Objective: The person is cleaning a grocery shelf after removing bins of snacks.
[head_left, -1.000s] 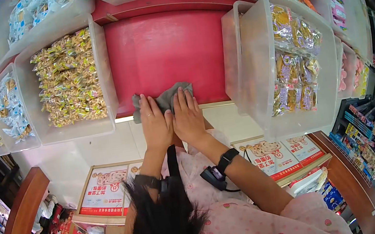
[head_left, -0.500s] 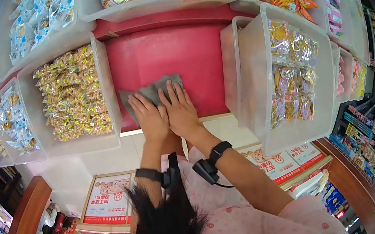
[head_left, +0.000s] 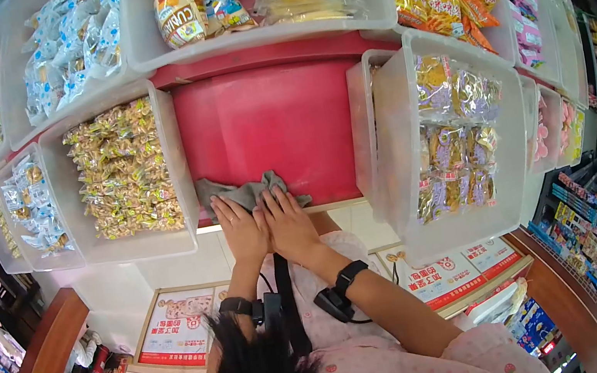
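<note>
A grey cloth (head_left: pixel 245 192) lies bunched on the red shelf surface (head_left: pixel 274 128), close to its front edge. My left hand (head_left: pixel 241 227) rests on the cloth with its fingers stretched forward. Right beside it, touching it, my right hand (head_left: pixel 289 223) presses on the cloth too, fingers extended and slightly apart. Both palms are at the shelf's front edge, and neither hand is wrapped round anything. Each wrist has a black band with a small device.
Left of the red surface stands a clear bin (head_left: pixel 178 166) of small wrapped snacks; on the right, a clear bin (head_left: pixel 404 162) holds packaged snacks. Behind, a raised row of bins (head_left: pixel 267 37) carries more packets. Framed posters (head_left: pixel 176 327) are below.
Both hands have drawn back toward my body, to the front edge of the red surface. The cloth has come along under them and is more bunched up. The view has shifted slightly.
</note>
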`<state>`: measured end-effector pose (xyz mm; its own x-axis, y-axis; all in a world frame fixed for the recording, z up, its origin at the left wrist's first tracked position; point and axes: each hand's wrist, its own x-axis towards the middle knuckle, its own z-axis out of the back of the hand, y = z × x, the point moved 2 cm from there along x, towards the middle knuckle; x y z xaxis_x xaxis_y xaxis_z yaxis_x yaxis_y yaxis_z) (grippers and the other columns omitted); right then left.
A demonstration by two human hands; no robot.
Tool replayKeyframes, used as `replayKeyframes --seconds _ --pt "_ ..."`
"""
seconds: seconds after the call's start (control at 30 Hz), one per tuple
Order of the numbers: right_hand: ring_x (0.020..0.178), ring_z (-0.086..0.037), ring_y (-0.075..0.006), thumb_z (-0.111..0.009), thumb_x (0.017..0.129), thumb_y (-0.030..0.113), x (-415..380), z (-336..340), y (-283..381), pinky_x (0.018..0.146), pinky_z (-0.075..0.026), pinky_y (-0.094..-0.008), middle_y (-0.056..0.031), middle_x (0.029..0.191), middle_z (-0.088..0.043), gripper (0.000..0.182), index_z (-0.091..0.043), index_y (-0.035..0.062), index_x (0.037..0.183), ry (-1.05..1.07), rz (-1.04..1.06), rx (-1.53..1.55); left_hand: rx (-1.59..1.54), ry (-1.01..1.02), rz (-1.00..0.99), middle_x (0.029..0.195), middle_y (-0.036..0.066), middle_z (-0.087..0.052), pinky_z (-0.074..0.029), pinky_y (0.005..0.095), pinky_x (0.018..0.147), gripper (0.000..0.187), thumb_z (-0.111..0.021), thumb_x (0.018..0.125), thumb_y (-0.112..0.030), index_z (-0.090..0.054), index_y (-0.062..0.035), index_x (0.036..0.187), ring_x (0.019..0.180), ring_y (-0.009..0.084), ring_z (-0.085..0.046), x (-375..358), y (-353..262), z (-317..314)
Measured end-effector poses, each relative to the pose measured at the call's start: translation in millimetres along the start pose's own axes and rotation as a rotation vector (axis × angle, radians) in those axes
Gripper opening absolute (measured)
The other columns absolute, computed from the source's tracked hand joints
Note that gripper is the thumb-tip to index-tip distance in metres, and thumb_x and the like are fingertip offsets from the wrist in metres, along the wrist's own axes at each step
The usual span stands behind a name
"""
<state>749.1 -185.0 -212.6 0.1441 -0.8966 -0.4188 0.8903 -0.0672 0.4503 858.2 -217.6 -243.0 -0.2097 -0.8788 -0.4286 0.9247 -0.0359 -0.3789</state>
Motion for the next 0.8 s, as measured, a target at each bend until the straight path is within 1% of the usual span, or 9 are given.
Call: replayKeyframes --seconds 0.07,0.2,0.27,0.43,0.5,0.6,0.67,0.73,0.8 --pt "0.139 -0.026 -0.0334 -0.049 0.086 0.024 9.0 -1.9 -7.3 0.114 -0.021 -0.0453 -0.0169 0.147 -0.035 0.06 -0.036 0.0035 0.141 -0.041 -0.01 0.098 -0.03 -0.017 0.171 0.143 0.047 -0.007 -0.01 0.0527 0.115 0.082 -0.045 0.093 -0.036 -0.011 0.0261 0.135 0.138 0.0556 -0.006 17.6 -16.7 -6.1" --pt "0.14 -0.024 -0.0333 -0.051 0.085 0.024 57.3 25.5 -20.5 0.115 -0.02 -0.046 -0.0163 0.15 -0.03 0.062 -0.034 0.005 0.142 -0.122 -0.071 0.051 -0.07 -0.118 0.245 0.142 0.049 -0.003 -0.004 0.0552 0.114 0.093 -0.044 0.093 -0.046 -0.005 0.0273 0.135 0.137 0.057 -0.002 79.2 -28.4 -0.7" --pt "0.141 -0.022 -0.0333 -0.053 0.084 0.024 91.2 40.3 -30.4 0.115 -0.02 -0.0463 -0.0161 0.153 -0.024 0.064 -0.033 0.0068 0.143 -0.208 -0.115 0.098 -0.038 -0.144 0.309 0.142 0.049 -0.002 -0.004 0.0557 0.114 0.096 -0.044 0.092 -0.049 -0.005 0.027 0.135 0.137 0.0568 -0.002 119.0 -36.1 3.2" --pt "0.142 -0.019 -0.0334 -0.054 0.085 0.025 133.4 57.3 -47.8 0.116 -0.018 -0.0465 -0.0163 0.154 -0.022 0.066 -0.03 0.008 0.144 -0.276 -0.14 0.076 -0.006 -0.192 0.426 0.142 0.048 -0.004 -0.005 0.0573 0.113 0.101 -0.045 0.089 -0.055 -0.007 0.026 0.136 0.137 0.0566 -0.003 172.3 -58.7 16.9" --pt "0.142 -0.019 -0.0337 -0.054 0.085 0.025 146.8 60.4 -39.3 0.116 -0.018 -0.0467 -0.017 0.154 -0.022 0.067 -0.029 0.0076 0.145 -0.288 -0.185 0.097 0.046 -0.38 0.106 0.144 0.046 -0.008 -0.007 0.0563 0.114 0.098 -0.046 0.089 -0.053 -0.011 0.0238 0.137 0.138 0.0549 -0.006 198.4 -52.6 19.8" --pt "0.142 -0.019 -0.0343 -0.053 0.086 0.026 145.3 57.9 -31.9 0.116 -0.017 -0.0466 -0.0185 0.153 -0.023 0.067 -0.028 0.0067 0.145 -0.414 -0.296 0.232 0.078 -0.315 -0.012 0.146 0.043 -0.012 -0.008 0.0537 0.114 0.09 -0.043 0.092 -0.05 -0.015 0.021 0.139 0.138 0.0538 -0.008 204.1 -47.2 28.8" --pt "0.142 -0.02 -0.0352 -0.051 0.087 0.026 131.2 54.4 -26.8 0.116 -0.016 -0.0465 -0.0202 0.151 -0.027 0.066 -0.028 0.0058 0.145 -0.274 -0.241 0.079 0.067 -0.308 -0.08 0.148 0.039 -0.014 -0.01 0.0541 0.114 0.085 -0.045 0.091 -0.045 -0.016 0.0185 0.14 0.14 0.0505 -0.011 179.4 -39.6 34.5" --pt "0.141 -0.023 -0.0345 -0.05 0.088 0.025 98.0 34.6 -21.6 0.116 -0.016 -0.0462 -0.0193 0.146 -0.035 0.064 -0.029 0.0001 0.143 -0.293 -0.198 0.094 0.098 -0.206 -0.236 0.148 0.038 -0.014 -0.013 0.0533 0.114 0.081 -0.045 0.092 -0.041 -0.018 0.0181 0.14 0.14 0.0502 -0.011 143.4 -34.9 24.3" --pt "0.14 -0.025 -0.0328 -0.051 0.087 0.025 55.7 16.7 -21.1 0.116 -0.016 -0.046 -0.0173 0.144 -0.039 0.065 -0.03 -0.0039 0.141 -0.224 -0.172 0.081 0.086 -0.132 -0.248 0.148 0.038 -0.013 -0.015 0.0538 0.114 0.078 -0.046 0.093 -0.038 -0.02 0.0184 0.14 0.14 0.0505 -0.011 99.3 -39.1 11.5"
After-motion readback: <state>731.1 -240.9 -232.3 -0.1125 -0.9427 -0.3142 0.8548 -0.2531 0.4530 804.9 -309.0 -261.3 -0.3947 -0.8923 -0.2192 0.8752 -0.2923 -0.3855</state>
